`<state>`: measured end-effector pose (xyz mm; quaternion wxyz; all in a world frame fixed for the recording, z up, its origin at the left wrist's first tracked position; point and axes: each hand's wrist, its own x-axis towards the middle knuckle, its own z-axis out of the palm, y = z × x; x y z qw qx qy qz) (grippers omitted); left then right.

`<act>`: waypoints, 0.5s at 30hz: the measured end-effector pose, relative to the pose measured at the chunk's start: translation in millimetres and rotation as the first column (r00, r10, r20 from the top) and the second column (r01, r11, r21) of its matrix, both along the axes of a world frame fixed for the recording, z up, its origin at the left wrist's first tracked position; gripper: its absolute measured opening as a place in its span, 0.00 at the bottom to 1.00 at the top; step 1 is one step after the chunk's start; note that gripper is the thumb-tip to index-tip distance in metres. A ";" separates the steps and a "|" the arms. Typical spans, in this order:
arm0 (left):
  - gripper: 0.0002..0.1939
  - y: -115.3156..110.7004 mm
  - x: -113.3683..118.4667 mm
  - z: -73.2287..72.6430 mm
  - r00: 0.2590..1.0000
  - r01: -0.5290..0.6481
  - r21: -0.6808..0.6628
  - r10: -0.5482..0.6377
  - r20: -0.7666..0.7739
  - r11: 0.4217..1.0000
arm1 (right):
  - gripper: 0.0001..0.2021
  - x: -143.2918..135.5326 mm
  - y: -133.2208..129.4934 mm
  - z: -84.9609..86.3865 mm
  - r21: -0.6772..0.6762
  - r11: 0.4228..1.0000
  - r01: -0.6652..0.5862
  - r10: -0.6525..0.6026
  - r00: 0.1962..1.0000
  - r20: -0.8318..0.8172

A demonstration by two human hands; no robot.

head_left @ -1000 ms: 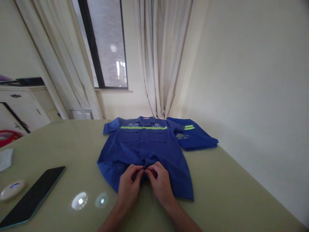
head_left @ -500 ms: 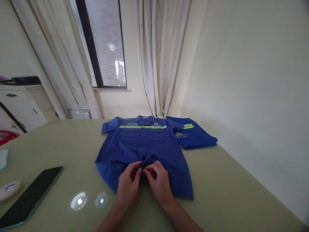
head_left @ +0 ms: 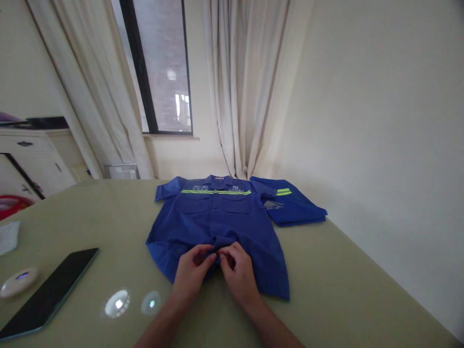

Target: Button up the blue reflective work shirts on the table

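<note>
A blue short-sleeved shirt [head_left: 232, 217] with a yellow-green stripe across the chest lies front up on the table, its collar towards the window. Its lower left edge is folded over. At the bottom middle of the front, my left hand [head_left: 192, 270] pinches the raised cloth between thumb and fingers. Close beside it, my right hand [head_left: 239, 270] grips the same bit of hem, fingertips nearly touching those of the left. Whatever lies between the fingertips is too small to make out.
Behind the shirt's right sleeve lies a folded blue garment [head_left: 297, 208]. A black tablet-like slab [head_left: 50, 290], a white oval device [head_left: 19, 282] and a pale item [head_left: 8, 237] rest at the table's left. The wall borders the table [head_left: 344, 299] on the right.
My left hand's fingers have shifted slightly, with the thumb now nearer the right fingertips. The raised cloth has changed shape a little. The whole view has moved slightly.
</note>
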<state>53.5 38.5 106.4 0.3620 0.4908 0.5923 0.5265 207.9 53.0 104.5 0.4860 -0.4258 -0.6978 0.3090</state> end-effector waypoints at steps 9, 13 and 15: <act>0.19 3.8 -3.0 -7.7 0.997 0.055 -0.033 -0.053 0.064 0.998 | 0.05 -0.4 2.0 -0.3 -0.044 0.999 0.018 -0.018 1.000 0.019; 0.19 3.0 -1.5 -5.3 0.994 0.090 -0.021 -0.089 0.063 0.996 | 0.03 0.9 2.8 -1.4 -0.062 0.997 0.037 -0.037 0.999 0.002; 0.18 1.3 0.2 -5.6 0.995 0.101 0.003 -0.101 0.017 0.995 | 0.04 1.8 2.8 -2.3 -0.046 0.998 0.047 -0.047 0.999 0.007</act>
